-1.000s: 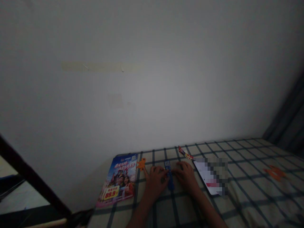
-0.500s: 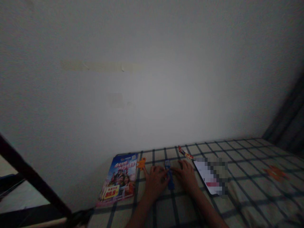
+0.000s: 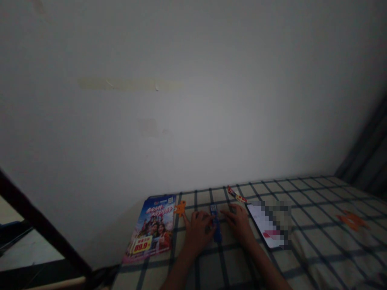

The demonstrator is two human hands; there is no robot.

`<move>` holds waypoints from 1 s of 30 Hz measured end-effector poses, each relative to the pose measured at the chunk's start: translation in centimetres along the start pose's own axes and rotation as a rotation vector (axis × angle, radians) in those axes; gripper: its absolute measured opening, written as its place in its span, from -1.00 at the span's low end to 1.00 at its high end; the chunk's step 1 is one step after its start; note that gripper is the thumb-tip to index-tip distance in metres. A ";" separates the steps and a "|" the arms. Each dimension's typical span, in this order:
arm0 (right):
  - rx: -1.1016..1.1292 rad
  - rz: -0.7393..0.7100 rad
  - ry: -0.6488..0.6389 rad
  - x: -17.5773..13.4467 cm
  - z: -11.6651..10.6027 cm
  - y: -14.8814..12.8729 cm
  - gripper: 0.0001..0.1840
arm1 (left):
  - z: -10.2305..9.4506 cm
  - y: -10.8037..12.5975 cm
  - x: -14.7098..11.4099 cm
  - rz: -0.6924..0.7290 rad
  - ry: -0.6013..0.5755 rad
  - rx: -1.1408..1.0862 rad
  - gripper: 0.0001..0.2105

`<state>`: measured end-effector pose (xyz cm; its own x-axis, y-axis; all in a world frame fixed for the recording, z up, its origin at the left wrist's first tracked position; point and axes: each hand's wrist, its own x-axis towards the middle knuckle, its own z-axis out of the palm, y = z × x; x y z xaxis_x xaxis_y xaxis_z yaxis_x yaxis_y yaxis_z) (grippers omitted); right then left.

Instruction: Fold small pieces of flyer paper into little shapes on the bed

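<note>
blue strip (image 3: pixel 217 231) touches left hand (image 3: pixel 198 231), near right hand (image 3: pixel 240 223).

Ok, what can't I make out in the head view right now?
All in the head view:
Blue paper strip: part of its left edge is hidden by the left hand; pinched or just pressed, I can't tell.
Phone: right side masked by pixelation.
Flyer stack: lower sheets covered by the top one.
Curtain: cut off by the right edge.

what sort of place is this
Probably a bedroom: a checked cloth covers what looks like a bed, pushed against a bare-looking wall, with a dark curtain at the far right.
</note>
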<state>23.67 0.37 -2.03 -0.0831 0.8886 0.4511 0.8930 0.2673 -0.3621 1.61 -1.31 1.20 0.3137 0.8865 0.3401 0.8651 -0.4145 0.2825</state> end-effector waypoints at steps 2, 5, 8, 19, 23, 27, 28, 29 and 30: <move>-0.002 0.005 -0.015 0.0 -0.1 -0.1 -0.62 | 0.1 -0.1 0.0 0.006 -0.002 -0.008 -0.64; -0.029 0.019 -0.050 0.0 -0.2 -0.4 -0.64 | 0.1 -0.2 0.1 0.010 -0.027 -0.020 -0.64; -0.065 0.041 -0.095 0.0 -0.3 -0.7 -0.66 | 0.0 -0.1 0.1 0.009 -0.030 -0.021 -0.64; -0.163 0.108 -0.204 0.3 -0.7 -1.8 -0.66 | 0.2 -0.2 0.0 0.022 -0.020 0.011 -0.64; -0.179 0.147 -0.210 0.6 -0.9 -2.2 -0.64 | 0.2 -0.2 0.1 0.019 -0.030 0.018 -0.63; -0.197 0.175 -0.205 0.8 -0.7 -2.5 -0.64 | -0.1 -0.1 0.1 0.006 -0.050 0.021 -0.64; -0.202 0.175 -0.200 0.8 -0.7 -2.6 -0.64 | -0.2 0.0 0.1 0.005 -0.058 0.023 -0.64; -0.208 0.177 -0.192 0.8 -0.6 -2.7 -0.64 | -0.2 0.0 0.2 0.003 -0.067 0.024 -0.64; -0.214 0.178 -0.184 0.8 -0.6 -2.7 -0.64 | -0.3 0.0 0.2 0.001 -0.076 0.024 -0.63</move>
<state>21.42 0.08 -0.21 0.0217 0.9720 0.2341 0.9716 0.0347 -0.2339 1.55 -1.22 1.55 0.3425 0.8995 0.2712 0.8736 -0.4112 0.2605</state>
